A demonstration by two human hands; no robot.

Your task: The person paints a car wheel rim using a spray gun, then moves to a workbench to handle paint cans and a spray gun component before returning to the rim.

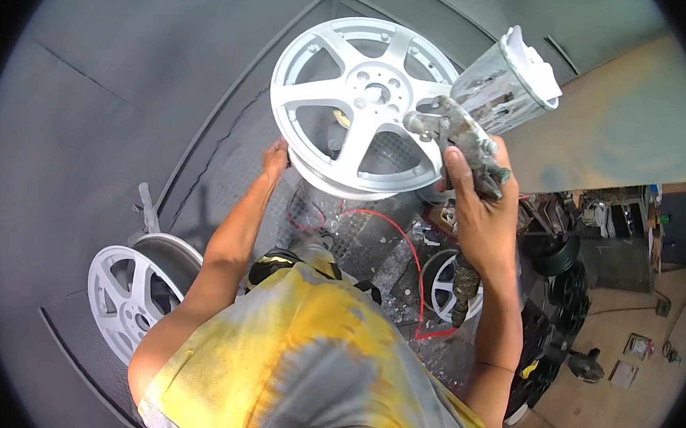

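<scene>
A white six-spoke alloy wheel (360, 151) is held up in front of me. My left hand (275, 158) grips its lower left edge, fingers partly hidden behind the rim. My right hand (478, 215) is closed round a paint-stained spray gun (456, 134), with a white cup (499, 90) on top, tilted to the right. The gun's front overlaps the wheel's right side in the picture; I cannot tell whether they touch. A hose fitting (462, 302) hangs below the gun.
Another white wheel (116, 278) rests at lower left by the dark grey wall (86, 140). A third wheel (442, 296) lies below near a red hose (390, 217). At right are a board (636, 123), cluttered shelving (597, 216), stacked dark tyres (568, 293) and a wooden floor area (624, 409).
</scene>
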